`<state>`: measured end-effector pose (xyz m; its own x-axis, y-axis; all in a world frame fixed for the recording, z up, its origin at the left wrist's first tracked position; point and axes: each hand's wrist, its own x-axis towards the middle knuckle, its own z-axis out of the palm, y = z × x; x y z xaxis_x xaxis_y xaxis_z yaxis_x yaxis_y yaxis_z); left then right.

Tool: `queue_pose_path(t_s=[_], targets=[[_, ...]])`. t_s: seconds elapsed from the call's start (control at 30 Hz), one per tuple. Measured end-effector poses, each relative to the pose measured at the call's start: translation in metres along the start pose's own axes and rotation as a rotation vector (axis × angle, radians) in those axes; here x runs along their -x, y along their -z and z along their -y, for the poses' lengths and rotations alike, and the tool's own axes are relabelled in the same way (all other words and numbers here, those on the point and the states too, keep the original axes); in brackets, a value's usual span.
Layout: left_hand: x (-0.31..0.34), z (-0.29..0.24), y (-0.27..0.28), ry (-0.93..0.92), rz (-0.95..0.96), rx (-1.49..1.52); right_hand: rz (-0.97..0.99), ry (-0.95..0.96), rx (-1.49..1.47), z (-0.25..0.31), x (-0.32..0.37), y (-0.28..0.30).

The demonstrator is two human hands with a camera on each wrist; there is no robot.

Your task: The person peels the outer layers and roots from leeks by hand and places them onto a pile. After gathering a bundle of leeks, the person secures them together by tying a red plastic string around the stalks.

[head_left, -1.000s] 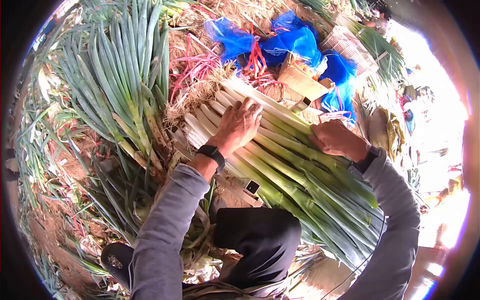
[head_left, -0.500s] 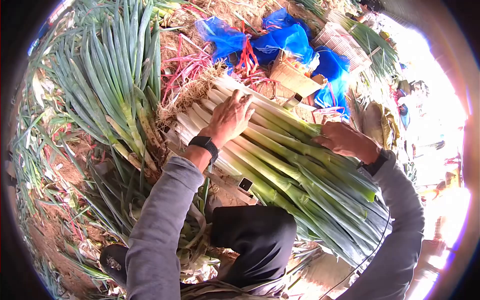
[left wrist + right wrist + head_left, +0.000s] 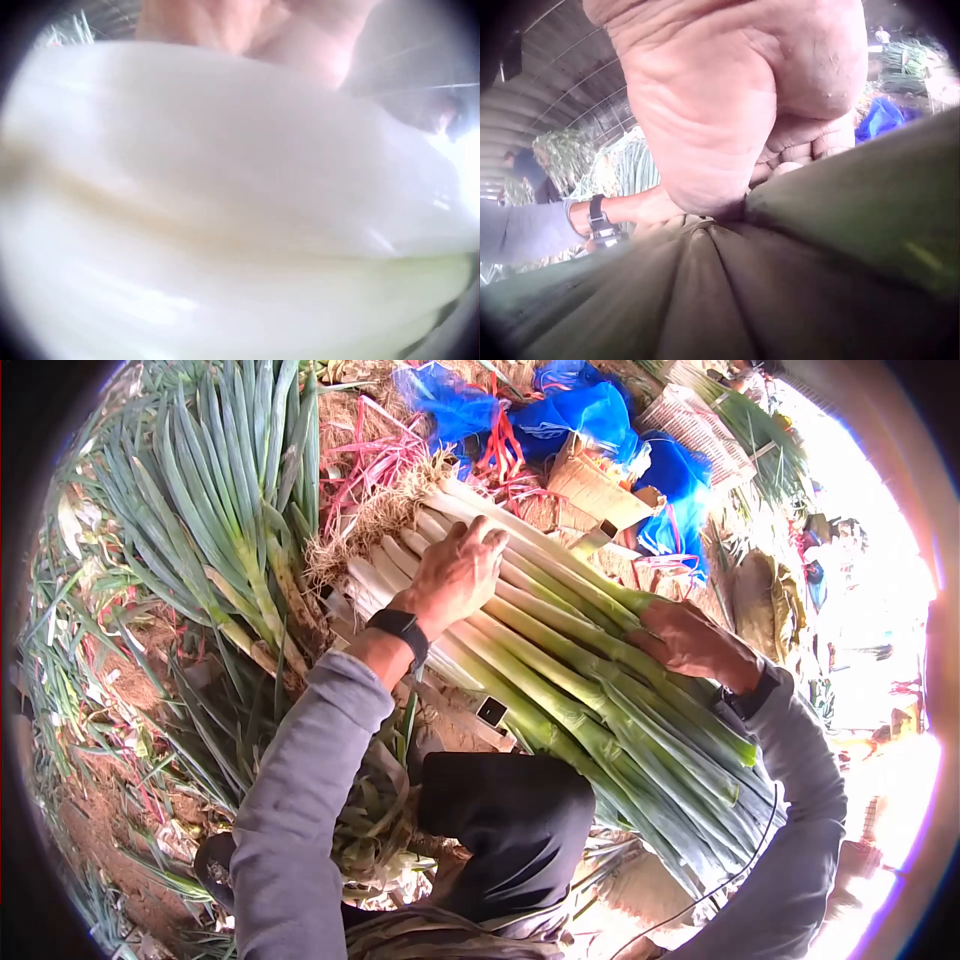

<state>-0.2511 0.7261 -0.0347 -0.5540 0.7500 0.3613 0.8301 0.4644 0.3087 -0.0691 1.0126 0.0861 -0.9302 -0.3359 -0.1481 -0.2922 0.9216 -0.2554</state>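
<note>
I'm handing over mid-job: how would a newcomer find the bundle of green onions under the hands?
Start from the black-clad knee at the head view's bottom centre. The bundle of green onions lies just above and right of it, under the left hand and right hand. Its roots point upper left, whereas the bunch on the left fans its leaves toward the top.

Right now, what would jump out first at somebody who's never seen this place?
Probably the big bundle of leeks slanting across the middle, white at the root end and green toward the lower right, with the left hand and right hand on it. Next, the bright blue netting beyond it, near the top, beside pink and red strips.
</note>
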Motion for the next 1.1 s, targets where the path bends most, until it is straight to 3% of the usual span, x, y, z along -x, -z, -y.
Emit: queue_pose_path(t_s=[0.17, 0.33, 0.43, 0.53, 0.67, 0.73, 0.9, 1.0, 1.03, 1.1], targets=[[-0.002, -0.004, -0.004, 0.031, 0.081, -0.113, 0.133, -0.070, 0.050, -0.009, -0.006, 0.011], [-0.002, 0.006, -0.023, 0.014, 0.086, -0.129, 0.206, -0.248, 0.383, 0.048, 0.003, 0.047], [-0.004, -0.005, -0.004, 0.080, 0.094, -0.088, 0.155, -0.406, -0.232, 0.068, 0.022, 0.064], [-0.003, -0.005, -0.005, 0.059, 0.036, -0.132, 0.383, -0.566, 0.201, 0.071, 0.054, 0.038], [-0.001, 0.001, -0.010, -0.056, -0.147, -0.285, 0.313, -0.504, 0.086, 0.073, 0.069, 0.025], [-0.003, 0.004, -0.009, 0.008, -0.014, -0.122, 0.301, -0.498, 0.075, 0.073, 0.071, 0.024], [-0.002, 0.022, -0.016, -0.111, -0.106, -0.064, 0.227, -0.440, 0.147, 0.069, 0.073, 0.013], [0.001, 0.017, -0.021, -0.012, 0.021, -0.139, 0.159, -0.388, 0.179, 0.066, 0.075, 0.001], [-0.004, 0.021, -0.016, 0.027, 0.173, -0.064, 0.150, -0.364, 0.190, 0.066, 0.075, 0.001], [-0.001, 0.021, -0.018, 0.022, 0.096, -0.033, 0.154, -0.350, 0.195, 0.072, 0.075, 0.012]])
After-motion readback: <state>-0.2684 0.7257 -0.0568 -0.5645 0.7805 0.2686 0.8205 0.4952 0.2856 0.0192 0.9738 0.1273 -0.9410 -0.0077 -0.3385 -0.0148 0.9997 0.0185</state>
